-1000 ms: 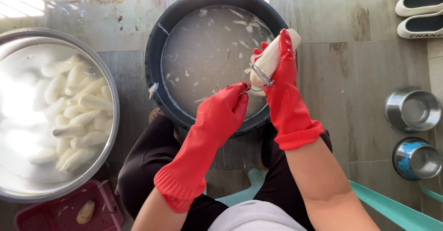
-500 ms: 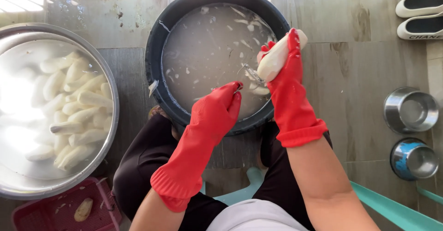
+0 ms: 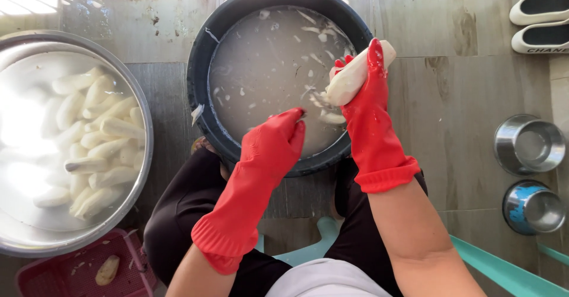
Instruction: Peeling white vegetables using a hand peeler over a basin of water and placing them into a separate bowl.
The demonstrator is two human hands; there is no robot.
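Two red-gloved hands work over a dark basin of cloudy water, the right one holding a peeled white root.

The right hand [image 3: 366, 98] is closed around the pale peeled root [image 3: 354, 74], which tilts up and to the right above the right rim of the black basin [image 3: 201, 54]. The left hand [image 3: 278, 138] is curled shut over the near side of the water, its fingertips just beside the root's lower end; a sliver of metal shows at its fingers, but what it grips cannot be told. White peel scraps float in the murky water. To the left, a large steel bowl [image 3: 133, 172] holds many peeled roots in water; a pink basket [image 3: 127, 246] sits below it. Two small metal bowls [image 3: 529, 144] stand on the tiled floor at right.
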